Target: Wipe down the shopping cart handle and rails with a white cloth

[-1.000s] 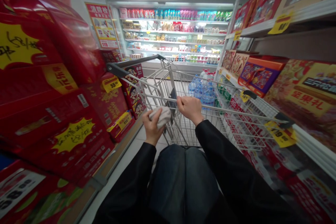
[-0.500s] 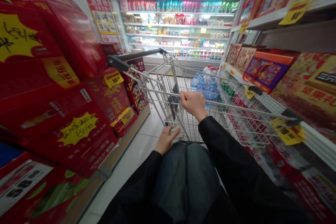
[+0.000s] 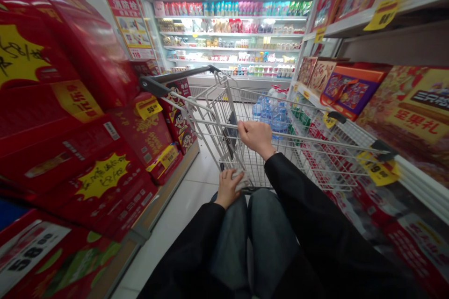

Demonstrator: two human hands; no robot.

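Note:
A metal shopping cart [image 3: 308,138] stands sideways before my knees, its dark handle [image 3: 178,75] at the left. My right hand [image 3: 257,139] is closed in a fist around the cart's near top rail. Lower down, by the cart's bottom corner, my left hand [image 3: 228,188] presses a pale, crumpled cloth or wipe [image 3: 242,177] against the wire frame. The fingers of that hand are curled over it, and the cloth is partly hidden. A dark panel [image 3: 230,133] sits inside the cart near the handle end.
Stacked red gift boxes [image 3: 94,168] with yellow price signs line the left side. Shelves at the right hold boxed snacks [image 3: 354,88] and wrapped bottles. Large blue water bottles [image 3: 277,119] stand on the floor beyond the cart. A lit refrigerated display [image 3: 231,32] spans the back.
My left hand has shifted slightly right and turned more upright, the pale cloth still under it. My right hand keeps its grip on the rail. The view has swung slightly right.

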